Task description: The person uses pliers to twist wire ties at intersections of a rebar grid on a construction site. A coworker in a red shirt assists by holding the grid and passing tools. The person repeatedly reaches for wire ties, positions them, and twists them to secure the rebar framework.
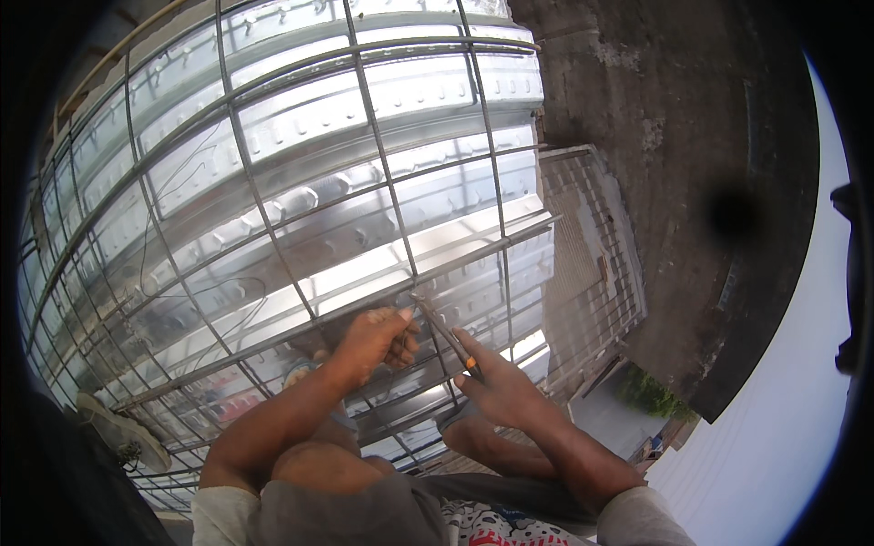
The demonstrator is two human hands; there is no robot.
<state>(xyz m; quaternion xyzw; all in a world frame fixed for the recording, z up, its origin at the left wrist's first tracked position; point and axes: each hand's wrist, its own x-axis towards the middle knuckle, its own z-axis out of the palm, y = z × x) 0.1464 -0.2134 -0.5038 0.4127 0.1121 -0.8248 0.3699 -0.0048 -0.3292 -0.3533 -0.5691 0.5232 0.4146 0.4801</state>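
Note:
My right hand [499,387] grips a pair of pliers [441,328] with a touch of orange on the handle. The tool's jaws point up and left, close to a crossing of the steel rebar grid [500,200]. Just left of those jaws is my left hand [371,340], fingers curled and pinched together near a bar. Whatever lies between its fingertips is too small to make out. Beneath the grid are shiny ribbed metal decking sheets [305,114].
Thin loose wires [259,291] lie across the grid on the left. A pale shoe [123,432] rests at the lower left. The decking ends on the right, above a lower tiled roof [578,237]. Beyond stand a dark weathered surface [665,118] and some greenery [648,389].

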